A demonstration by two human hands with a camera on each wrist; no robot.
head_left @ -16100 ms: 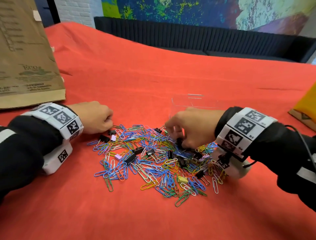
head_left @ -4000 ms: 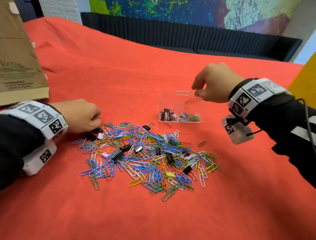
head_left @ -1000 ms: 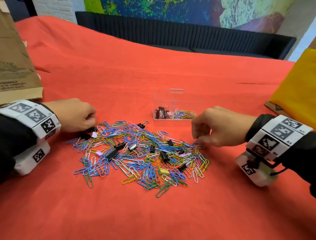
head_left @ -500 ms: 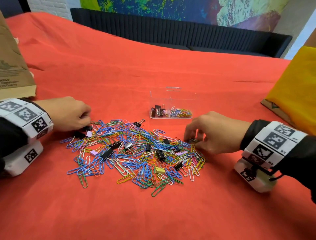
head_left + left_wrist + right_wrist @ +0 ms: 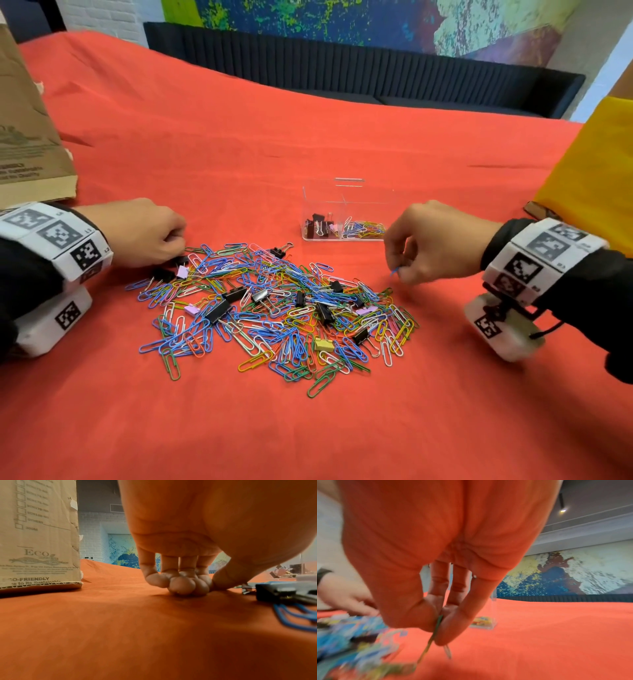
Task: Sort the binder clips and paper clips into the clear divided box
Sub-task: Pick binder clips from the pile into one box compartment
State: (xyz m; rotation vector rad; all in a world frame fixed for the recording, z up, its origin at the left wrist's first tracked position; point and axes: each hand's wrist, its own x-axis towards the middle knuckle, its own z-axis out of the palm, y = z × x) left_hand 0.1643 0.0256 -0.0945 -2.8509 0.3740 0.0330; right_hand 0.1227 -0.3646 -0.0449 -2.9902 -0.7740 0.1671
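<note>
A heap of coloured paper clips and black, pink and yellow binder clips lies on the red cloth. Behind it stands the clear divided box, with binder clips in its left compartment and paper clips in its right. My right hand hovers just right of the heap and pinches a few paper clips between thumb and fingers. My left hand rests as a curled fist on the cloth at the heap's left edge. It holds nothing that I can see, and a black binder clip lies beside it.
A brown cardboard box stands at the far left. A yellow bag sits at the right edge. A dark sofa runs along the far side of the table. Bare red cloth lies in front of the heap and around the clear box.
My right hand has risen from the heap's right edge with paper clips pinched in it. The left hand has stayed put.
</note>
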